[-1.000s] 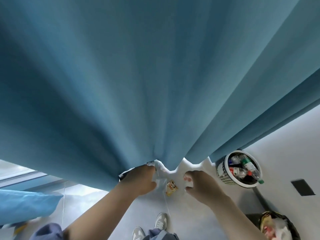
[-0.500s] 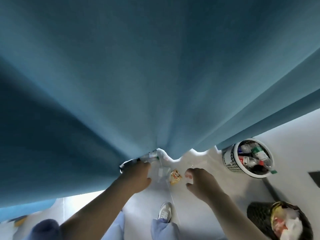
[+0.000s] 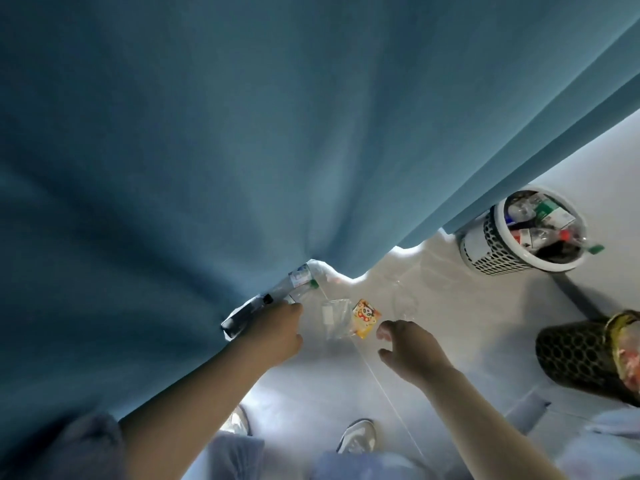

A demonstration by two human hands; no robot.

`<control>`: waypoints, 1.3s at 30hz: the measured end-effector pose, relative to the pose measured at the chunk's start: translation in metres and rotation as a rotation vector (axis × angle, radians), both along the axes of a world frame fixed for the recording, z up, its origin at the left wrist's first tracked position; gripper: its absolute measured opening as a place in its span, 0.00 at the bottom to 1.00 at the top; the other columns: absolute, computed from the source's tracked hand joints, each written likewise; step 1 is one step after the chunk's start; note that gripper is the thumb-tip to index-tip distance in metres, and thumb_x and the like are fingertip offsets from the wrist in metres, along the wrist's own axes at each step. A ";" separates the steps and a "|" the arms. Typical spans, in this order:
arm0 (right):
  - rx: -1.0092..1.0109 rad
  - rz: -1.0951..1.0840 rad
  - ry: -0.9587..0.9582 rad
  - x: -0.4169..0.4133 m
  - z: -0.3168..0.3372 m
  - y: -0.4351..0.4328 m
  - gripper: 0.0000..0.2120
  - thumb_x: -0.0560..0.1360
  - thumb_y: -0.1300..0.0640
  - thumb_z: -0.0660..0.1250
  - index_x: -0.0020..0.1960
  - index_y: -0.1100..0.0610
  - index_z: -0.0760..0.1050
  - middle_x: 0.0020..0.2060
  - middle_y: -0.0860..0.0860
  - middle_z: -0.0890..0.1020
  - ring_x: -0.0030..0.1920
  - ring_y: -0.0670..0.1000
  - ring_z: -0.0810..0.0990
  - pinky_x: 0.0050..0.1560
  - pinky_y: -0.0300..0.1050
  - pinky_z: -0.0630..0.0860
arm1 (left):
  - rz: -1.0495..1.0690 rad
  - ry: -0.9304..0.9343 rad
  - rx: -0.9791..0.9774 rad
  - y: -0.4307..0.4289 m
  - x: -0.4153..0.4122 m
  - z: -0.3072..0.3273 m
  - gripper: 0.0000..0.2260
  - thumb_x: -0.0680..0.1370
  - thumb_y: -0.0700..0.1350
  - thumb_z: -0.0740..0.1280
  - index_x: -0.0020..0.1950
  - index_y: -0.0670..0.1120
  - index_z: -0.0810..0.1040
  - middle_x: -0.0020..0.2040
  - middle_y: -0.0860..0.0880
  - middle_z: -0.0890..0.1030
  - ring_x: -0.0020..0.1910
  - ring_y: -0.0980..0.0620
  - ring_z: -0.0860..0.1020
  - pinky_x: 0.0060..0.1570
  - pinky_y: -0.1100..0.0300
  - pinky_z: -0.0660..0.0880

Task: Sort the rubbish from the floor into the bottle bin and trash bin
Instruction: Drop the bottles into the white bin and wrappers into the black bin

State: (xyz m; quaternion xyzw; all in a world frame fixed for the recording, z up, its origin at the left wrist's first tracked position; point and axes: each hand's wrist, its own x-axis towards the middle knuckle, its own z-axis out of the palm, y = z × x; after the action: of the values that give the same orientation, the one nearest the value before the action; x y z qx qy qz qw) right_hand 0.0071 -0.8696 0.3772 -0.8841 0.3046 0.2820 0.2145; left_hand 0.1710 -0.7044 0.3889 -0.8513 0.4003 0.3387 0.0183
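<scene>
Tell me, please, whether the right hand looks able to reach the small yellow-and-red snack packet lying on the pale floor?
Probably yes. The right hand is open just right of the yellow-and-red snack packet, and nothing lies between them; the blue curtain hangs behind the packet, not over it.

A teal-blue curtain (image 3: 242, 133) hangs in deep folds across most of the view, its hem reaching a pale, glossy floor (image 3: 485, 341) that reflects soft light.

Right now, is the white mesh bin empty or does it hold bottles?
Not empty. The white mesh bin stands upright, and several labelled plastic bottles show inside its rim, with one green cap poking over the edge.
</scene>
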 end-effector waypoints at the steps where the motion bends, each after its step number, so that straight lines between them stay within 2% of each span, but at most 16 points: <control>1: -0.011 -0.004 0.005 0.000 -0.020 -0.001 0.18 0.74 0.55 0.64 0.63 0.51 0.74 0.58 0.49 0.80 0.59 0.51 0.78 0.56 0.43 0.76 | -0.022 -0.006 -0.001 -0.002 0.001 -0.018 0.13 0.75 0.45 0.62 0.59 0.45 0.73 0.57 0.46 0.77 0.55 0.46 0.77 0.44 0.59 0.70; 4: -0.046 0.001 0.007 0.003 -0.081 -0.005 0.17 0.74 0.55 0.63 0.63 0.51 0.74 0.57 0.50 0.80 0.58 0.52 0.78 0.55 0.43 0.75 | -0.077 -0.027 -0.012 -0.006 0.007 -0.077 0.11 0.76 0.45 0.61 0.57 0.45 0.72 0.55 0.47 0.78 0.53 0.46 0.77 0.43 0.57 0.69; 9: -0.111 0.049 0.021 0.011 -0.177 -0.019 0.18 0.73 0.55 0.63 0.63 0.52 0.74 0.58 0.51 0.79 0.60 0.53 0.76 0.54 0.41 0.72 | -0.187 -0.081 -0.068 -0.021 0.017 -0.178 0.18 0.75 0.46 0.61 0.64 0.49 0.71 0.55 0.50 0.79 0.51 0.48 0.78 0.47 0.57 0.75; 13: -0.182 0.121 0.017 0.027 -0.257 -0.037 0.18 0.73 0.57 0.63 0.62 0.52 0.74 0.57 0.51 0.78 0.60 0.53 0.75 0.52 0.42 0.72 | -0.260 -0.097 -0.121 -0.045 0.027 -0.249 0.09 0.77 0.45 0.61 0.56 0.45 0.72 0.54 0.48 0.77 0.50 0.49 0.76 0.39 0.59 0.66; 17: -0.240 0.241 0.011 0.047 -0.321 -0.052 0.18 0.74 0.56 0.62 0.64 0.52 0.72 0.60 0.50 0.76 0.62 0.52 0.73 0.53 0.40 0.69 | -0.339 -0.121 -0.125 -0.058 0.044 -0.318 0.09 0.76 0.46 0.62 0.54 0.45 0.72 0.55 0.47 0.78 0.52 0.46 0.76 0.46 0.56 0.72; 20: -0.311 0.338 -0.011 0.052 -0.343 -0.055 0.18 0.76 0.54 0.60 0.65 0.52 0.70 0.61 0.50 0.75 0.63 0.52 0.73 0.51 0.39 0.67 | -0.357 -0.122 -0.134 -0.059 0.052 -0.347 0.12 0.76 0.49 0.62 0.57 0.46 0.71 0.57 0.49 0.76 0.56 0.46 0.75 0.50 0.58 0.70; 22: -0.330 0.356 -0.037 0.050 -0.353 -0.055 0.17 0.76 0.53 0.60 0.64 0.52 0.71 0.60 0.50 0.76 0.62 0.52 0.73 0.52 0.40 0.69 | -0.351 -0.150 -0.187 -0.056 0.052 -0.358 0.11 0.76 0.50 0.62 0.56 0.47 0.71 0.56 0.49 0.77 0.55 0.47 0.76 0.50 0.58 0.71; 25: -0.312 0.371 -0.033 0.046 -0.361 -0.050 0.16 0.76 0.53 0.60 0.63 0.53 0.72 0.61 0.49 0.76 0.63 0.51 0.73 0.54 0.42 0.70 | -0.330 -0.161 -0.188 -0.045 0.047 -0.369 0.10 0.76 0.50 0.62 0.55 0.48 0.70 0.54 0.49 0.77 0.52 0.48 0.77 0.43 0.60 0.69; 28: -0.286 0.350 -0.045 0.044 -0.368 -0.047 0.16 0.76 0.53 0.61 0.63 0.53 0.72 0.61 0.49 0.76 0.63 0.51 0.72 0.55 0.41 0.70 | -0.291 -0.205 -0.174 -0.036 0.051 -0.375 0.15 0.74 0.51 0.62 0.60 0.49 0.71 0.54 0.49 0.77 0.51 0.47 0.77 0.40 0.59 0.69; 31: -0.259 0.351 -0.032 0.044 -0.373 -0.042 0.17 0.76 0.53 0.61 0.64 0.53 0.71 0.62 0.49 0.75 0.64 0.51 0.71 0.59 0.42 0.69 | -0.229 -0.220 -0.186 -0.028 0.059 -0.385 0.21 0.71 0.52 0.62 0.64 0.51 0.69 0.56 0.48 0.74 0.53 0.46 0.76 0.48 0.56 0.74; 36: -0.261 0.362 -0.053 0.059 -0.377 -0.035 0.16 0.76 0.52 0.62 0.63 0.54 0.72 0.61 0.50 0.76 0.62 0.52 0.73 0.57 0.41 0.70 | -0.107 -0.260 -0.048 -0.009 0.067 -0.400 0.23 0.70 0.55 0.66 0.61 0.47 0.65 0.58 0.46 0.68 0.55 0.44 0.73 0.57 0.47 0.72; 39: -0.248 0.364 -0.068 0.068 -0.386 -0.029 0.16 0.76 0.53 0.62 0.63 0.53 0.72 0.61 0.49 0.76 0.62 0.52 0.73 0.57 0.41 0.69 | -0.097 -0.254 -0.038 -0.005 0.070 -0.412 0.27 0.70 0.57 0.67 0.64 0.48 0.63 0.60 0.46 0.68 0.57 0.44 0.73 0.58 0.48 0.71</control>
State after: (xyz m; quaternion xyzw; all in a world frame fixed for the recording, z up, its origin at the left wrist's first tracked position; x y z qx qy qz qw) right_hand 0.0751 -0.8984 -0.0085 -0.9530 0.1652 0.2466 0.0599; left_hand 0.2412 -0.7097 -0.0229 -0.8671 0.4419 0.2191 0.0692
